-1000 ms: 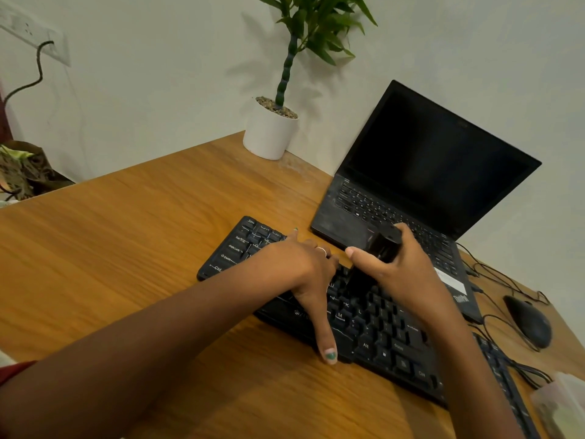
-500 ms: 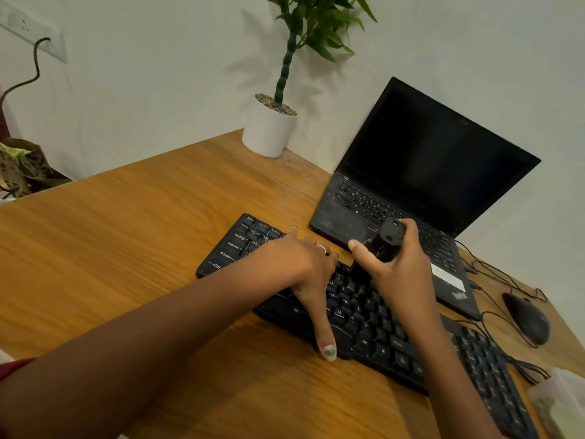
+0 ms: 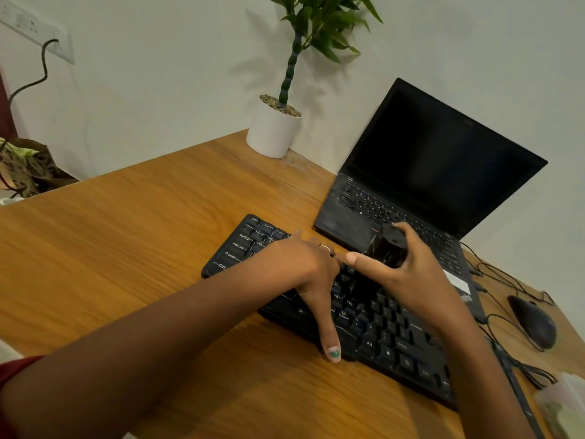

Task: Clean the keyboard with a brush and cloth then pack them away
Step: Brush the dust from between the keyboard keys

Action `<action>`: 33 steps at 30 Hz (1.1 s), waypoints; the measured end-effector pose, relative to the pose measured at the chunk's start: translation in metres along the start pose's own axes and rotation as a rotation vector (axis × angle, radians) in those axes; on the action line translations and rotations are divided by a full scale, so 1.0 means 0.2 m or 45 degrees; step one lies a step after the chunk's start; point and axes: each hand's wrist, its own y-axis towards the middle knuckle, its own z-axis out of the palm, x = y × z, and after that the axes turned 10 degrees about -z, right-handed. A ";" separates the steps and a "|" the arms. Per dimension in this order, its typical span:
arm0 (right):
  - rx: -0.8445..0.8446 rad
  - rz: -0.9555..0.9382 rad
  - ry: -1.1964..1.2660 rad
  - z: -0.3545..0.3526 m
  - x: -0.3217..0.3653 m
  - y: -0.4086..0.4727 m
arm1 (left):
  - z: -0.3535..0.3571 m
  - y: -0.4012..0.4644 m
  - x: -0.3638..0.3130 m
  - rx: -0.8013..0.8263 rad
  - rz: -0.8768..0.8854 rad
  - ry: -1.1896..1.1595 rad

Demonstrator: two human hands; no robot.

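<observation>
Keyboard (image 3: 373,324): black, lying at a slant across the middle of your wooden worktop (image 3: 133,248), its far-left corner pointing toward the wall. Legends you can read on the keys: Tab, Caps Lock, Shift and Ctrl down the left column; M, K, Alt and Ctrl along the near rows.

Left hand (image 3: 304,267): yours, laid flat on the left half of the keyboard, fingers straight, thumb stretched toward you over the near edge. A ring sits on one finger and the thumbnail is painted green.

Right hand (image 3: 411,277): yours, fingers and thumb curled round a black brush (image 3: 387,248), held over the middle of the keyboard just right of the left hand. The dark bristles point down at the keys; whether they touch them you cannot tell.

Laptop (image 3: 437,172): black, open, screen dark, just beyond the keyboard on the right. A white sticker and a partly hidden logo show on its palm rest; the lettering is too cut off to read.

Mouse (image 3: 533,324): black, wired, far right, among loose black cables.

Potted plant (image 3: 273,128): white pot, green stalk, at the far edge by the wall.
</observation>
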 end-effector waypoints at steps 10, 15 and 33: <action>-0.040 -0.054 0.044 0.00 0.00 -0.01 | 0.00 0.01 0.01 0.011 0.000 -0.022; -0.281 -0.032 0.029 0.06 -0.07 -0.02 | 0.00 0.01 0.01 0.011 -0.007 -0.031; -0.179 -0.176 0.014 0.07 -0.02 -0.03 | -0.01 0.00 0.00 0.014 -0.002 -0.031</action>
